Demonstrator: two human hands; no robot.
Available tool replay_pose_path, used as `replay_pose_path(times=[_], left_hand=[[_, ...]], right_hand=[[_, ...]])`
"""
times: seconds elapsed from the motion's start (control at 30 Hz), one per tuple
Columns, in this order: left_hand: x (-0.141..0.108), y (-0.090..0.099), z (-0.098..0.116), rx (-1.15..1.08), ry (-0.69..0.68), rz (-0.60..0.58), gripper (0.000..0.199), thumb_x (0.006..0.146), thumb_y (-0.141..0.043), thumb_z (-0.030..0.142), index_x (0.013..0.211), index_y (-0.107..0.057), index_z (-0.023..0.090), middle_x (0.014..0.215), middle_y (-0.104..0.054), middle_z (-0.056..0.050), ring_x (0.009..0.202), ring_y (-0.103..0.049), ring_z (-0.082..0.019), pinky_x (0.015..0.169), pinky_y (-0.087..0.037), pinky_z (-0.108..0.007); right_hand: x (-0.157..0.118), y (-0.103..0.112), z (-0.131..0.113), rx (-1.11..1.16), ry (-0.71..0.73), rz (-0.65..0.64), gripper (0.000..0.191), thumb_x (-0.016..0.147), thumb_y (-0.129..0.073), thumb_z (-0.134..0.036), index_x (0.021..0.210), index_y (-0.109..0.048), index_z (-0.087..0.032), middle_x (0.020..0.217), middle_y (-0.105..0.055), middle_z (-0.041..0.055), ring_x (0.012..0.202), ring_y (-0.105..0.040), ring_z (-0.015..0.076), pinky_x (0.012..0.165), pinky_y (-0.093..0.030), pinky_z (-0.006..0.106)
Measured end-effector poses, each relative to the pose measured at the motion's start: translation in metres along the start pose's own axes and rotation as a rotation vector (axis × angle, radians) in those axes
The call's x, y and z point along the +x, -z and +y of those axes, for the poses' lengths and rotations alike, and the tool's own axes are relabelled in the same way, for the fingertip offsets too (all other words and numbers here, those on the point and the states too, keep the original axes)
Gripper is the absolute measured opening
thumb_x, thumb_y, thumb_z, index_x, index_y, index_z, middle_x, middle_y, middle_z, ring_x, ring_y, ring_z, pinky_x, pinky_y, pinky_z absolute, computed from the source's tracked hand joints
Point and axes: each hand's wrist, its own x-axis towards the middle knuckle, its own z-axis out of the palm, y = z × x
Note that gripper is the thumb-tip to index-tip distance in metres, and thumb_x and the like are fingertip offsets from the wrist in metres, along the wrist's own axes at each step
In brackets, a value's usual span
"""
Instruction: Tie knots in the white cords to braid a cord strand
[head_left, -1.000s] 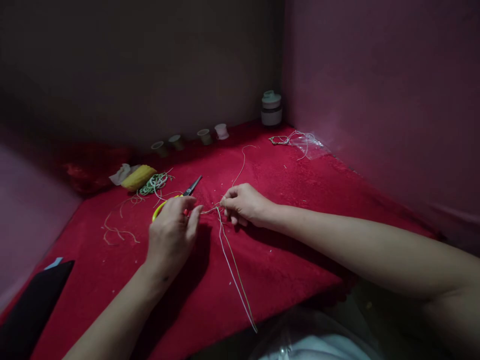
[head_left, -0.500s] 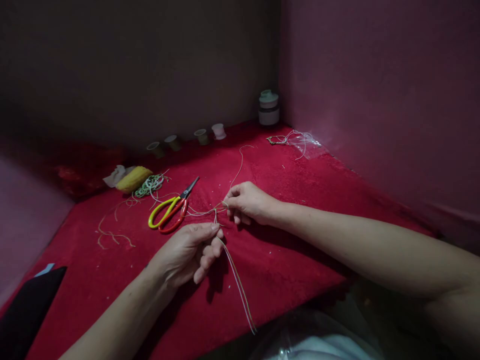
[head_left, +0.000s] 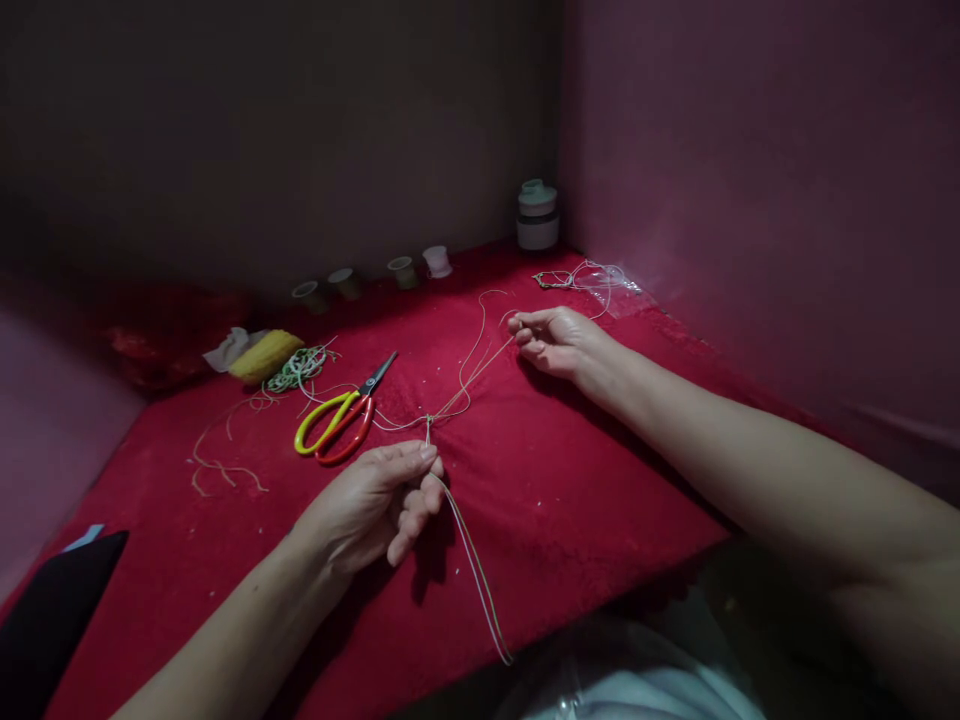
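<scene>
My left hand [head_left: 394, 492] pinches a bundle of thin cords [head_left: 474, 560] just below a small knot [head_left: 428, 418]. Their pale and greenish tails hang down over the table's front edge. Up and to the right, my right hand [head_left: 553, 342] is closed on a thin cord [head_left: 480, 370], which runs straight from its fingertips to the knot. Another loose strand curves away behind it. Left of the knot lie scissors [head_left: 345, 415] with one yellow and one red handle, blades slightly apart and pointing away from me. Pale strands pass under them.
A red cloth [head_left: 600, 480] covers the table. Several thread spools [head_left: 403, 272] and a white jar [head_left: 537, 215] stand along the back. At left are a yellow bundle [head_left: 266, 357] and green-white knotted cord [head_left: 298, 370]. More cord and a plastic bag [head_left: 615, 290] lie back right.
My right hand has moved up and right, away from the knot, drawing its cord out straight. My left hand has stayed nearly in place, still pinching the cords.
</scene>
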Motion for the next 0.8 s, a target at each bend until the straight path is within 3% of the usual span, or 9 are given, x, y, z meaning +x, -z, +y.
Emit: replay_pose_path(times=[0.13,0.27,0.4,0.47,0.53,0.6,0.63,0.7,0.8], left_hand=[[0.001,0.002,-0.001,0.011,-0.003,-0.002,0.017,0.083,-0.047,0.022,0.07,-0.052,0.013,0.053,-0.06,-0.001,0.025,-0.045,-0.007,0.021,-0.032,-0.014],[0.001,0.002,-0.002,0.029,-0.011,-0.01,0.018,0.084,-0.045,0.022,0.07,-0.052,0.013,0.053,-0.06,-0.001,0.024,-0.044,-0.007,0.021,-0.031,-0.014],[-0.004,-0.001,0.001,0.14,0.009,0.033,0.02,0.084,-0.045,0.026,0.071,-0.053,0.013,0.051,-0.059,-0.001,0.023,-0.042,-0.007,0.02,-0.029,-0.014],[-0.007,0.0,0.005,0.312,-0.024,0.152,0.021,0.083,-0.047,0.032,0.075,-0.054,0.013,0.05,-0.058,0.0,0.024,-0.043,-0.007,0.02,-0.027,-0.014],[-0.009,0.005,0.009,0.495,-0.147,0.36,0.021,0.08,-0.052,0.036,0.082,-0.054,0.015,0.05,-0.057,0.002,0.027,-0.045,-0.008,0.02,-0.027,-0.012],[-0.009,0.011,0.013,0.552,-0.271,0.51,0.022,0.078,-0.056,0.037,0.087,-0.054,0.017,0.054,-0.059,0.002,0.029,-0.046,-0.007,0.022,-0.028,-0.012],[-0.008,0.014,0.015,0.518,-0.292,0.52,0.021,0.078,-0.057,0.035,0.087,-0.054,0.016,0.057,-0.061,0.001,0.029,-0.046,-0.007,0.023,-0.03,-0.013],[-0.004,0.016,0.017,0.369,-0.26,0.444,0.017,0.078,-0.057,0.029,0.085,-0.056,0.013,0.067,-0.066,-0.004,0.033,-0.049,-0.007,0.025,-0.034,-0.014],[0.002,0.011,0.017,0.149,-0.183,0.323,0.011,0.077,-0.055,0.015,0.085,-0.06,0.008,0.08,-0.069,-0.013,0.04,-0.055,-0.008,0.03,-0.042,-0.015]], right_hand=[[0.0,0.01,-0.014,0.063,0.05,0.002,0.02,0.081,-0.039,-0.005,0.065,-0.041,-0.017,0.052,-0.039,-0.0041,0.039,-0.029,0.0044,0.034,-0.02,0.018],[0.006,0.021,-0.022,0.091,0.085,0.092,0.019,0.079,-0.042,-0.003,0.065,-0.042,-0.016,0.051,-0.039,-0.0047,0.039,-0.029,0.0027,0.035,-0.019,0.018],[0.014,0.033,-0.023,-0.258,0.193,0.334,0.017,0.08,-0.041,-0.007,0.066,-0.043,-0.016,0.056,-0.046,-0.0015,0.042,-0.036,0.003,0.038,-0.024,0.019],[0.016,0.036,-0.023,-0.461,0.255,0.423,0.016,0.079,-0.041,-0.007,0.066,-0.044,-0.015,0.059,-0.048,0.0013,0.044,-0.04,0.0047,0.041,-0.028,0.022],[0.014,0.035,-0.022,-0.569,0.326,0.482,0.013,0.076,-0.042,-0.006,0.068,-0.046,-0.015,0.064,-0.049,0.0039,0.05,-0.044,0.0074,0.047,-0.033,0.024],[0.008,0.028,-0.018,-0.714,0.519,0.547,0.012,0.073,-0.045,-0.004,0.075,-0.049,-0.014,0.076,-0.052,0.0067,0.064,-0.049,0.0113,0.058,-0.039,0.027],[0.004,0.021,-0.014,-0.823,0.653,0.558,0.015,0.072,-0.046,-0.003,0.081,-0.051,-0.014,0.085,-0.053,0.008,0.073,-0.051,0.0133,0.065,-0.041,0.028],[-0.005,0.004,0.0,-1.077,0.891,0.469,0.023,0.071,-0.047,-0.003,0.09,-0.054,-0.013,0.099,-0.051,0.0105,0.088,-0.05,0.0172,0.078,-0.04,0.031],[-0.02,-0.024,0.031,-1.33,0.889,0.059,0.019,0.075,-0.048,-0.01,0.09,-0.058,-0.013,0.096,-0.053,0.0101,0.087,-0.051,0.0175,0.078,-0.041,0.029]])
